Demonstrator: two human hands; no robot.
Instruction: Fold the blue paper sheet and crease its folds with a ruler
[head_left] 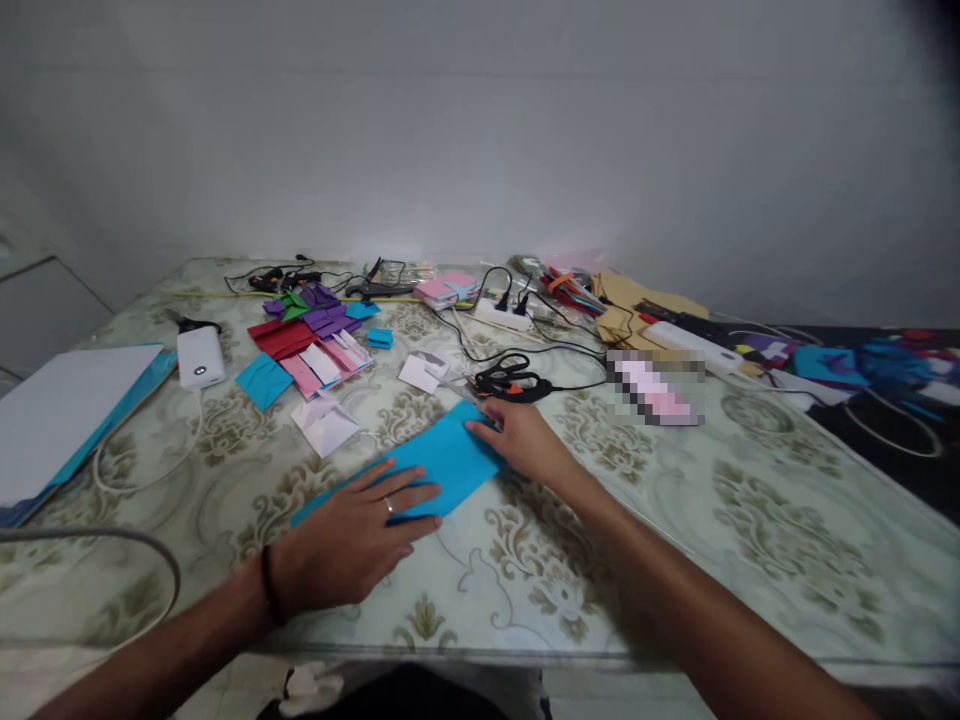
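A folded-looking sheet of blue paper (450, 465) lies slantwise on the patterned tablecloth before me. My left hand (352, 535), with a ring and a dark wristband, rests flat across its near left part, fingers spread. At the far right end, my right hand (525, 440) has its thumb on the paper and the other fingers closed at the edge; its fingertips are partly hidden. Just beyond that hand are black-handled scissors (517, 375). White folded paper (425, 370) and another white envelope-like piece (324, 424) lie farther left.
Folded red paper (281, 338), purple paper (330, 312) and a blue piece (264, 380) are grouped at left. A white power bank (201, 357) trails a cable. Behind stands a power strip (504, 315) with black cords. White sheets (75, 410) lie at far left.
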